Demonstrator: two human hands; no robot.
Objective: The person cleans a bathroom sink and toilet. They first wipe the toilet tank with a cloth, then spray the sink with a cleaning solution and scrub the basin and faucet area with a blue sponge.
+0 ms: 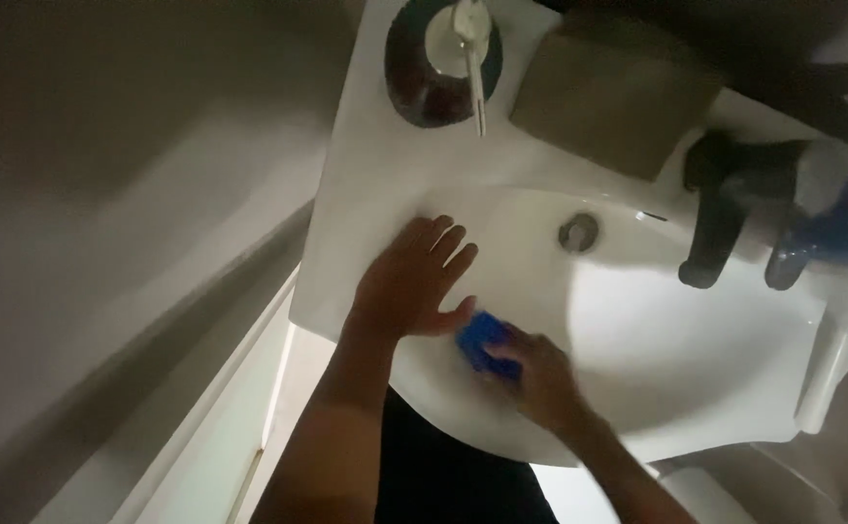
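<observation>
The right hand (540,374), blurred, is gripping a blue sponge (487,342) and pressing it on the near-left slope of the white sink (696,388), while the left hand (414,281) is lying flat with fingers spread on the left rim just beside it. Farther off, a dark tap (725,209) is reaching over the bowl near the drain (579,232), with a blue bottle (846,228) at the right edge, blurred and partly cut off. A brown box (613,102) and a dark round dish (433,68) are sitting on the far ledge in dim light, leaving the bowl's right side open.
</observation>
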